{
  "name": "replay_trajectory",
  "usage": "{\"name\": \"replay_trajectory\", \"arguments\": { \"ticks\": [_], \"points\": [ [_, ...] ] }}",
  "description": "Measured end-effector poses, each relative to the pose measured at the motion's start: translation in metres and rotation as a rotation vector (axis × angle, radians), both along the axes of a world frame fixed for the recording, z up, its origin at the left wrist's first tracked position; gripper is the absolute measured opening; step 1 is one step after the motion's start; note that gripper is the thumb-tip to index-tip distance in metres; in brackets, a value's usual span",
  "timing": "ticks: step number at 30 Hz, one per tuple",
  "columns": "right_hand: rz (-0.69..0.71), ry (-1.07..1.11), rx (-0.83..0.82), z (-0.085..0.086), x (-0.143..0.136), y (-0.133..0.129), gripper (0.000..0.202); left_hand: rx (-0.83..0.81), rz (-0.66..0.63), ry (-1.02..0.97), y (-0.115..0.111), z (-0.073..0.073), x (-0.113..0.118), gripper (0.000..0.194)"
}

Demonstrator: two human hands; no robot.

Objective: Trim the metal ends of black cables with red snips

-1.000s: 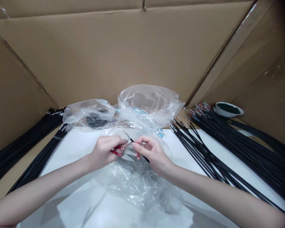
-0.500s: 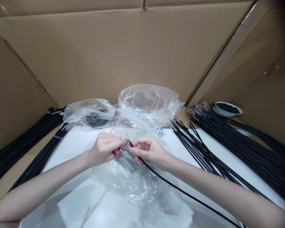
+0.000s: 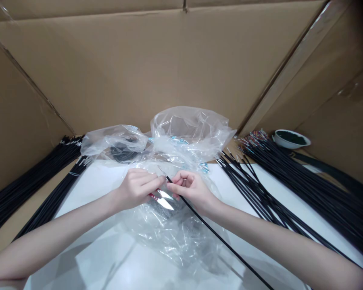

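One black cable (image 3: 218,237) is pinched in the right hand (image 3: 193,189), above a clear bag (image 3: 175,237). The left hand (image 3: 137,187), close by, grips red snips (image 3: 166,203). The tip (image 3: 161,169) looks bare, so that bit seems done; I can't tell what's left.

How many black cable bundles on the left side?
2: an outer bundle along the cardboard wall, and an inner bundle with a pale tie, closer to the left hand. Others may be hidden underneath.

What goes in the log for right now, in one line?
left hand: holds red-handled cutters, blades apart | right hand: pinches black cable | cable tip: silvery, by left fingertips | below: clear plastic
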State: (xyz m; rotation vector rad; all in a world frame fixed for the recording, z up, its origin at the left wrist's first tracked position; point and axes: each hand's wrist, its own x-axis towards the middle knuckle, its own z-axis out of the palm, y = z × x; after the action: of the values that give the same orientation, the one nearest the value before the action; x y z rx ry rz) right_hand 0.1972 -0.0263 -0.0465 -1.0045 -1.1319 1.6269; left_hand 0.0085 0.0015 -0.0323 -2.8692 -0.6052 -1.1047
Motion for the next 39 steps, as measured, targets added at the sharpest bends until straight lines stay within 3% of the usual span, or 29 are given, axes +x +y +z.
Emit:
{"name": "replay_trajectory", "arguments": {
  "ticks": [1, 3, 7, 9, 13, 18, 22, 25, 31, 36, 39],
  "points": [
    [-0.005, -0.002, 0.007, -0.001, 0.000, 0.000, 0.031, 0.032, -0.019, 0.016, 0.001, -0.001, -0.002, 0.014],
    [-0.013, -0.006, 0.006, -0.002, 0.001, -0.001, 0.032, -0.096, 0.016, -0.015, 0.002, 0.001, -0.002, 0.008],
    [-0.043, -0.041, 0.042, -0.003, 0.001, -0.001, 0.031, -0.689, 0.255, -0.250, 0.002, 0.013, 0.006, 0.021],
    [-0.040, -0.050, 0.065, -0.002, 0.001, -0.001, 0.030, -0.905, 0.287, -0.350, 0.003, 0.017, 0.011, 0.025],
    [-0.062, -0.054, 0.066, 0.000, -0.001, -0.001, 0.030, -1.041, 0.238, -0.436, 0.005, 0.018, 0.017, 0.028],
    [-0.113, -0.012, 0.014, 0.003, -0.001, -0.002, 0.031, -1.009, 0.281, -0.466, 0.002, 0.013, 0.017, 0.035],
    [-0.122, 0.038, -0.030, 0.005, -0.001, 0.000, 0.030, -0.779, 0.177, -0.284, -0.004, 0.009, 0.013, 0.014],
    [-0.033, 0.055, -0.065, 0.003, 0.003, 0.003, 0.029, -0.561, 0.120, -0.173, -0.004, 0.007, 0.007, 0.005],
    [0.187, 0.031, -0.124, 0.001, 0.013, 0.007, 0.027, -0.356, 0.150, -0.132, 0.001, 0.007, -0.001, 0.008],
    [0.110, 0.038, -0.100, 0.004, 0.009, 0.004, 0.024, -0.222, 0.033, -0.055, 0.000, 0.001, -0.001, 0.009],
    [0.064, 0.026, -0.086, 0.007, 0.006, 0.001, 0.024, -0.248, 0.068, -0.081, -0.002, 0.002, -0.001, 0.008]
  ]
}}
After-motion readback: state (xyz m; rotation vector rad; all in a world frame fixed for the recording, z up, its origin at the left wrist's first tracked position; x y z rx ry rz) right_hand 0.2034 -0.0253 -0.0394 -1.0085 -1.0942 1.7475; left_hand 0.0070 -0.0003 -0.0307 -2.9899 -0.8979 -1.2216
